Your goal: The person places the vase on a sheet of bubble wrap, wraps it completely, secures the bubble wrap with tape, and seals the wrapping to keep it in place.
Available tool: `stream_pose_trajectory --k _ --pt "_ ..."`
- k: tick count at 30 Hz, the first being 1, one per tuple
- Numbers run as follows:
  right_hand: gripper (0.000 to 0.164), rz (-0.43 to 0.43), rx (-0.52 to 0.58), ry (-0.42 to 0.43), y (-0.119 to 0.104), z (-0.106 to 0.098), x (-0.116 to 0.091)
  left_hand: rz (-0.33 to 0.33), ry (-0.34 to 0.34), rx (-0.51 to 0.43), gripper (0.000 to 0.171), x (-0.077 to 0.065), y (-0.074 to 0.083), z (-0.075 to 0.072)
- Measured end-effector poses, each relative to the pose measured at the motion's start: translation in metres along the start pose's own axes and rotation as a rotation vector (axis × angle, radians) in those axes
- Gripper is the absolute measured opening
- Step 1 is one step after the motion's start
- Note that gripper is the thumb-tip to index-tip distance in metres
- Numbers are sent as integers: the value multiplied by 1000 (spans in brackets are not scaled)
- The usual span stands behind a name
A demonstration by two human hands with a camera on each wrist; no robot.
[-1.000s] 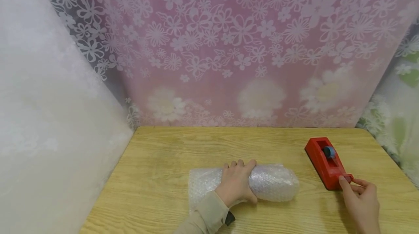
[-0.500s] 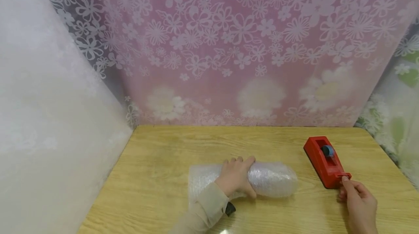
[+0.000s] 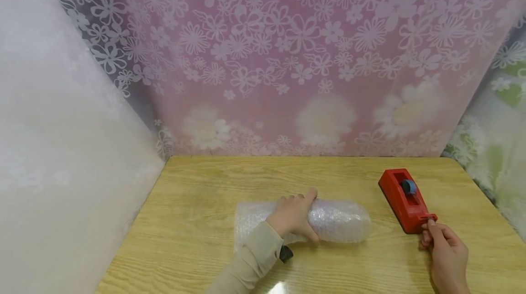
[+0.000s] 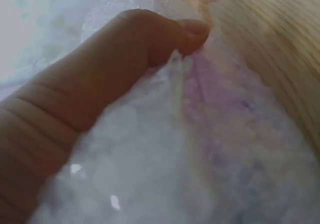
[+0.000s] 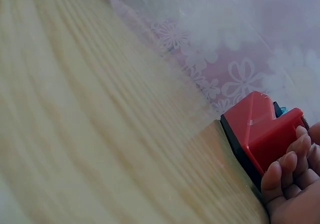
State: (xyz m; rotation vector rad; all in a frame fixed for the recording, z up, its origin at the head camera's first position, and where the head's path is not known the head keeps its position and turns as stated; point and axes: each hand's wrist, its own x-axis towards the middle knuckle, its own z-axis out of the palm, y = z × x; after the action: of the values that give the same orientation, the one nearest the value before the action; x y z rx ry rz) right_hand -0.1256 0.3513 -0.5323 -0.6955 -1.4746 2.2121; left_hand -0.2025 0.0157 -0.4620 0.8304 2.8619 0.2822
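Note:
A bundle in clear bubble wrap (image 3: 340, 222) lies crosswise on the wooden table, something pinkish showing through in the left wrist view. My left hand (image 3: 292, 215) grips it from above, with the thumb (image 4: 165, 38) pressing along the wrap's edge. To its right stands a red tape dispenser (image 3: 404, 205) holding a small blue-cored roll of tape (image 3: 408, 187). At the dispenser's toothed front end, my right hand (image 3: 445, 250) pinches with thumb and forefinger, its other fingers (image 5: 289, 164) curled beside the red body. The tape's clear end is hidden by the fingertips.
The wooden table (image 3: 205, 180) runs back to a pink floral curtain (image 3: 263, 79). A whitish sheet (image 3: 70, 148) hangs along the left side and another floral one (image 3: 493, 143) along the right. A black band shows under my left cuff.
My right thumb has slid from the top of the dispenser's front end down to just before it, with the fingers curling in below. The left hand keeps its hold on the bundle.

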Motion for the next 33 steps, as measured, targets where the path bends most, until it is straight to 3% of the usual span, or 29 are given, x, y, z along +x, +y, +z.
stream_pose_trajectory --k 10,17,21,28,33 --pt "21 -15 2 -9 1 0 0 14 64 103 89 -2 4 -4" --pt "21 -15 -7 3 2 1 0 12 93 181 106 -2 10 3" --pt "20 -22 0 -9 1 1 0 15 111 185 110 -2 12 4" --pt "20 -33 0 -14 1 1 0 34 145 144 92 -6 11 3" --pt "20 -38 -5 -18 2 1 -2 23 155 152 89 -10 12 3"
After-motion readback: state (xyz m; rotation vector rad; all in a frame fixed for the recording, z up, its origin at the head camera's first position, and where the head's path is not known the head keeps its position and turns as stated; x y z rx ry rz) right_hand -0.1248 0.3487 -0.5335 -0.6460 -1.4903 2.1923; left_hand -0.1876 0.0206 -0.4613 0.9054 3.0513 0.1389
